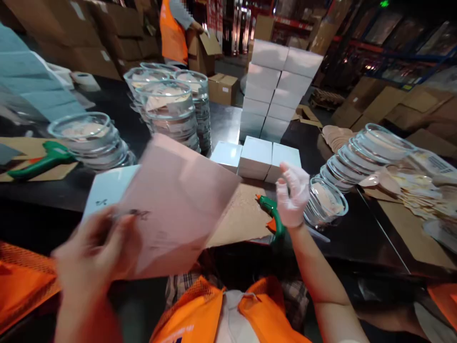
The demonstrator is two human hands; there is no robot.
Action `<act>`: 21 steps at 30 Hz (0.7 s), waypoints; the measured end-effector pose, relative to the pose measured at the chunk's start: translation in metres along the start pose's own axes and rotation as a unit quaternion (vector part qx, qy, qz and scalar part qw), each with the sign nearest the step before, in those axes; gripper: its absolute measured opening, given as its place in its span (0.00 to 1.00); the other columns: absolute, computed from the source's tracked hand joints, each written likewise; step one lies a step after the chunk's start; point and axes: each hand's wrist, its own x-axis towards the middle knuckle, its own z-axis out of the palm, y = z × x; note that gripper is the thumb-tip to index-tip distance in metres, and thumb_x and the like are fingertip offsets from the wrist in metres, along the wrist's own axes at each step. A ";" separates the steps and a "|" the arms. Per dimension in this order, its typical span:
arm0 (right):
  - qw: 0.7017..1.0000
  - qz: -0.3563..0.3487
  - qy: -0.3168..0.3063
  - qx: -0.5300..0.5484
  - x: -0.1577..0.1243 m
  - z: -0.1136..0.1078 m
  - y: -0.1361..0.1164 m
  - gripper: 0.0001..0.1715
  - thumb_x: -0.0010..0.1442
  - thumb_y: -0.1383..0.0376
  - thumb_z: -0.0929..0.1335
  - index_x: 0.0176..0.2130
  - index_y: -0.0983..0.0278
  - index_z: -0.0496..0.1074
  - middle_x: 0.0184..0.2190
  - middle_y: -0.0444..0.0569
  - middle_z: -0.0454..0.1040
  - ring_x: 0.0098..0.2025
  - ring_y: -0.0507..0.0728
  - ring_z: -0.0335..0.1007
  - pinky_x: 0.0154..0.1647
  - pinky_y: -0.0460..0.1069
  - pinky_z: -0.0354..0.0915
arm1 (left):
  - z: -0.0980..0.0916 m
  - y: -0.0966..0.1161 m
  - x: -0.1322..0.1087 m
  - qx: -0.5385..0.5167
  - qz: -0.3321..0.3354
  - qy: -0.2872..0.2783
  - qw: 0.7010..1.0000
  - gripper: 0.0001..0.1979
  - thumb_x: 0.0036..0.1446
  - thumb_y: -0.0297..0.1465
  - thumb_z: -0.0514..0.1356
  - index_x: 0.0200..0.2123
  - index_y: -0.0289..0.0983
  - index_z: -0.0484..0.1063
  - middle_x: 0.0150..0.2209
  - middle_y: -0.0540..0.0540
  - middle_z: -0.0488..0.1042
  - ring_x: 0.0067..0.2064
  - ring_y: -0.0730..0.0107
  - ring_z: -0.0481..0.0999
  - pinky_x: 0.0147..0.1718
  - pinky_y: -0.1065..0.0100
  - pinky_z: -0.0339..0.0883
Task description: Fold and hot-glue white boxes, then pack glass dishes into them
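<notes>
Left fingers (120,234) on a pinkish sheet (185,190) — print (159,240) an illegible blur.

Sheet (185,200) before left containers (167,114), boxes (255,162) behind cardboard (243,212); other containers (357,155) right

One head-worn view looks forward and down over an orange vest (194,314), with the left hand (96,250) and right hand (293,197) near, across the desk (353,238) toward distant shelves (400,53).
</notes>
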 end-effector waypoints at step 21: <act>0.753 0.227 -0.481 0.388 -0.148 -0.038 -0.026 0.28 0.67 0.44 0.70 0.50 0.64 0.81 0.49 0.56 0.83 0.50 0.62 0.79 0.58 0.59 0.73 | 0.010 -0.037 -0.046 -0.090 0.225 -0.480 0.843 0.11 0.65 0.40 0.64 0.48 0.51 0.84 0.42 0.49 0.87 0.38 0.61 0.88 0.36 0.73 0.81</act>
